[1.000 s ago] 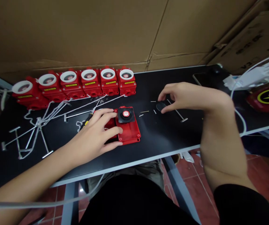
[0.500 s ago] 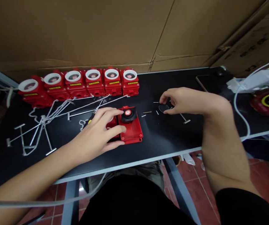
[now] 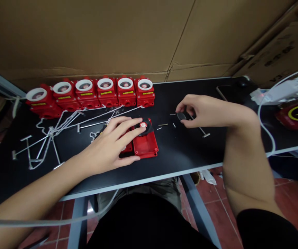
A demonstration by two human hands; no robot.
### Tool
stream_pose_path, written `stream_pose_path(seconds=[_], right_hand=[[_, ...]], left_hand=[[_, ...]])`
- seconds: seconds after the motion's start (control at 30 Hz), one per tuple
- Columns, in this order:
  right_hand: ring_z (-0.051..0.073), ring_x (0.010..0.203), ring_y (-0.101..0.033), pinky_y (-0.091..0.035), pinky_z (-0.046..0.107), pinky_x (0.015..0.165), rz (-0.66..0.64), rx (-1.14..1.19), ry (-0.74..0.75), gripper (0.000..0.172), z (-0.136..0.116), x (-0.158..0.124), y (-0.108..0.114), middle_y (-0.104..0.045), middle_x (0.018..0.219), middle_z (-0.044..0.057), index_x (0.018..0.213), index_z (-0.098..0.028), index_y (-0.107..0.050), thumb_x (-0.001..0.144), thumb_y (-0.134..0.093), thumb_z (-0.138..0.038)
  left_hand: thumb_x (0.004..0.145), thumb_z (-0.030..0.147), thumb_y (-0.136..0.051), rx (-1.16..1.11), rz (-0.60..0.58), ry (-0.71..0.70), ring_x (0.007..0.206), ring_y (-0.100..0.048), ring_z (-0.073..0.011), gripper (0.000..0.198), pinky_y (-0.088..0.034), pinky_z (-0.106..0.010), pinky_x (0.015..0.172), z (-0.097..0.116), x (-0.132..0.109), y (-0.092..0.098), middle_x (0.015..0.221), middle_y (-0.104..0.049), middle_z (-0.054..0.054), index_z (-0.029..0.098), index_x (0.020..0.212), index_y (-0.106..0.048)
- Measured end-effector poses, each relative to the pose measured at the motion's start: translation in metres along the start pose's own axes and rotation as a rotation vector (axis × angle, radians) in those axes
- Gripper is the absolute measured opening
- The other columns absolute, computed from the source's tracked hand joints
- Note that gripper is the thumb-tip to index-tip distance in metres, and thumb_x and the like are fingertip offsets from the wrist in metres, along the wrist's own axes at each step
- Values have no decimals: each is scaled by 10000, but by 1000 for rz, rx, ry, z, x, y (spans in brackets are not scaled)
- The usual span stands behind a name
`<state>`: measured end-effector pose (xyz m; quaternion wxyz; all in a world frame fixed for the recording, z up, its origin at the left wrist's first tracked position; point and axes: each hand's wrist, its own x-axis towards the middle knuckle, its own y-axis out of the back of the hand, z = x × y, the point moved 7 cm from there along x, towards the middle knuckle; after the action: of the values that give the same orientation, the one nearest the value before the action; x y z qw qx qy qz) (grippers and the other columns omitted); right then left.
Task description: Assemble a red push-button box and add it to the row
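My left hand (image 3: 115, 143) rests with spread fingers over an open red box (image 3: 146, 145). Its fingertips touch the black round part (image 3: 148, 130) with a red and white label in the box's far end. Much of the red piece left of the box lies hidden beneath this hand. Between thumb and fingers, my right hand (image 3: 195, 110) pinches the edge of a clear, greyish disc (image 3: 182, 117), tilted just above the table. A small T-handled metal rod (image 3: 204, 132) lies partly under this hand. A screw (image 3: 163, 124) and several small metal pins lie between the hands.
Along the back stands a row of several red boxes (image 3: 123, 93) with white rings and chains. Metal T-handled hammers (image 3: 41, 152) lie at left on the black table (image 3: 190, 152). A phone (image 3: 225, 92), white cable and red round object (image 3: 296, 116) are at right; cardboard rises behind.
My right hand has lifted and tilted the disc off the table. My left fingers have slid forward and right onto the black round part. The view has shifted slightly.
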<state>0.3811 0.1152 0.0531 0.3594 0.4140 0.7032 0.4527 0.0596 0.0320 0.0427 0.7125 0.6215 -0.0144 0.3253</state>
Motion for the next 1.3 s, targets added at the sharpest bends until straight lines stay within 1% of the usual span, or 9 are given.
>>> stream_pose_path(seconds=[0.13,0.23,0.37,0.47,0.57,0.73,1.03,1.2,1.3], right_hand=[[293,924,-769,-659,461,780,120,129,144,355,-7,-6,15,-826,1159,91,1165,-276,-860,829,-904,-385],[322,1021,-821,-732,515,877,135,241,235,326,-15,-9,18,-858,1218,83,1177,-303,-870,874,-933,-407],[292,1071,-884,-800,516,1037,127,463,412,362,-42,-10,14,-868,1247,59,1296,-325,-875,940,-903,-264],[256,1077,-874,-814,442,983,251,541,563,478,-69,-10,9,-807,1367,84,1378,-323,-888,936,-866,-142],[227,1061,-837,-787,380,884,422,501,650,512,-89,-9,1,-765,1383,101,1429,-301,-892,950,-848,-127],[232,1015,-799,-719,355,761,558,396,677,488,-104,-7,-15,-791,1305,99,1469,-295,-851,993,-862,-186],[278,1097,-788,-732,430,921,551,405,702,480,-105,0,-29,-821,1272,109,1455,-272,-801,986,-886,-215],[265,1055,-779,-720,415,893,539,403,696,444,-106,1,-30,-825,1262,105,1448,-274,-802,1015,-895,-250],[253,1054,-781,-711,394,883,528,411,705,427,-106,1,-32,-824,1257,105,1445,-260,-802,1032,-908,-278]], left_hand=[[1160,369,-854,7,-57,-15,1626,-556,-484,696,-603,-714,1329,0,1,-4,1809,-623,-273,175,1761,-563],[1160,367,-850,0,-56,-12,1637,-551,-495,660,-615,-729,1322,-1,2,-5,1826,-607,-277,176,1737,-591],[1163,372,-842,-13,-61,-15,1657,-545,-493,655,-613,-726,1336,-2,2,-7,1826,-613,-269,182,1738,-593],[1159,366,-847,-11,-53,-19,1659,-541,-498,672,-608,-735,1340,-2,3,-7,1834,-603,-278,175,1751,-590],[1161,345,-841,-5,-43,-23,1672,-529,-501,672,-603,-746,1340,-1,2,-5,1860,-566,-281,199,1768,-593],[1159,316,-828,-7,-28,-18,1665,-534,-515,612,-597,-768,1334,-1,2,-2,1838,-564,-307,183,1729,-652],[1165,302,-804,30,-17,0,1684,-520,-519,558,-613,-783,1318,-2,-2,0,1825,-563,-303,190,1696,-673],[1141,265,-833,27,-28,6,1690,-535,-506,570,-622,-772,1319,0,-1,2,1800,-597,-285,209,1688,-683],[1143,245,-831,36,-28,4,1708,-520,-506,536,-626,-773,1310,2,-1,2,1839,-548,-281,239,1665,-705]])
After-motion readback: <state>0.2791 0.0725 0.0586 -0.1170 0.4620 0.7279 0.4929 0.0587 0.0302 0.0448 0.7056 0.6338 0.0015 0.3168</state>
